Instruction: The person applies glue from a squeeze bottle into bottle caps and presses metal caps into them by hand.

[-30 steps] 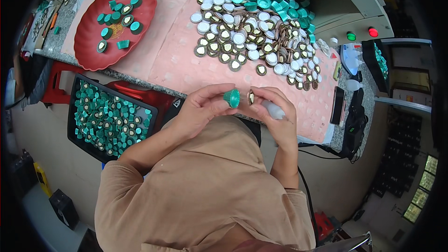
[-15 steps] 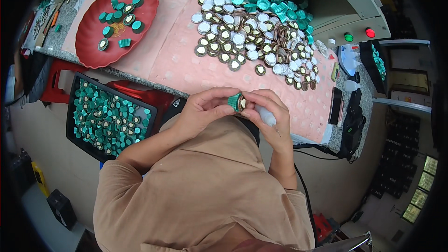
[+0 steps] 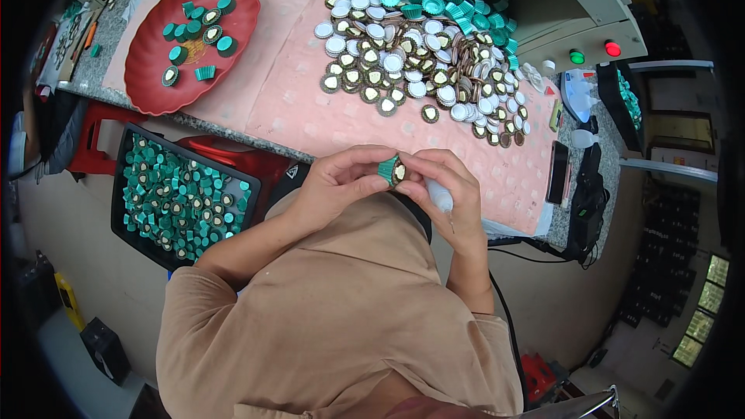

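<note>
My left hand (image 3: pixel 341 174) pinches a small green fluted cup (image 3: pixel 386 170) between thumb and fingers, in front of my belly at the table's near edge. A round dark-rimmed disc with a pale centre (image 3: pixel 399 171) sits against the cup's mouth. My right hand (image 3: pixel 454 182) is closed, its thumb and forefinger on the disc's edge. A whitish squeeze bottle with a thin needle tip (image 3: pixel 440 195) is tucked in the same hand, its tip toward my wrist. On the pink cloth (image 3: pixel 291 85) beyond lies a heap of similar discs (image 3: pixel 415 89), some showing white backs.
More green cups (image 3: pixel 434 6) are piled behind the discs. A red scalloped plate (image 3: pixel 143 81) with several cups stands at the left. Below it, a black tray (image 3: pixel 116 202) full of cups rests by a red stool (image 3: pixel 93 136). A phone (image 3: pixel 557 173) lies at the right.
The bottle in my right hand has tilted slightly, its needle tip now lower and further left. Both hands keep their hold on the cup and disc.
</note>
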`<state>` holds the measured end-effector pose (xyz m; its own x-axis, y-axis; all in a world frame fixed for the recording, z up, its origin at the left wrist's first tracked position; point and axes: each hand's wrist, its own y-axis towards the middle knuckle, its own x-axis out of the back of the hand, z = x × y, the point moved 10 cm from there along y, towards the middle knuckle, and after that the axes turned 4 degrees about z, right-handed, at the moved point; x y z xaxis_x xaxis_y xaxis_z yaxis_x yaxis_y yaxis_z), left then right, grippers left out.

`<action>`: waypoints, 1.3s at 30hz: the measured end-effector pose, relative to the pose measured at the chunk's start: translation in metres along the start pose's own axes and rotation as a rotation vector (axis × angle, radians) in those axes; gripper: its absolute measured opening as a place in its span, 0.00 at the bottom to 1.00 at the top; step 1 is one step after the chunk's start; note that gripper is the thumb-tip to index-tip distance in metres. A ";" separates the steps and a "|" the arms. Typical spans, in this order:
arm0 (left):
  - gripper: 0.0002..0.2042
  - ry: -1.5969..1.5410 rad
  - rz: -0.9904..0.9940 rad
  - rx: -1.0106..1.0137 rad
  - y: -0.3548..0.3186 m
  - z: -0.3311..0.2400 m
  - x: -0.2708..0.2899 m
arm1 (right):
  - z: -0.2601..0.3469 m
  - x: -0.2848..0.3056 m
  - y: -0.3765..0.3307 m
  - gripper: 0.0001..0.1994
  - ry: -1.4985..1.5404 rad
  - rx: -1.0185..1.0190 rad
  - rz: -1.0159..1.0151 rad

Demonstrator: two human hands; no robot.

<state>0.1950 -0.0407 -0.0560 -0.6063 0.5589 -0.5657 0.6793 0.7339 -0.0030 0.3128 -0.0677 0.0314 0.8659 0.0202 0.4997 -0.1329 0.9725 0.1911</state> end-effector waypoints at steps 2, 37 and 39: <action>0.19 0.027 0.002 -0.011 0.000 0.000 0.001 | 0.002 0.001 0.000 0.19 -0.019 -0.005 -0.005; 0.18 1.159 -0.311 -0.455 -0.011 -0.122 0.037 | -0.062 -0.036 -0.001 0.16 0.681 -0.411 -0.004; 0.18 1.298 -0.598 -0.532 -0.023 -0.176 0.072 | -0.072 -0.018 -0.010 0.15 0.565 -0.435 -0.078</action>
<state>0.0631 0.0511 0.0483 -0.8541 -0.1269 0.5043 0.1595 0.8591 0.4863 0.3333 -0.0608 -0.0398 0.9980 -0.0502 -0.0379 0.0414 0.9781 -0.2042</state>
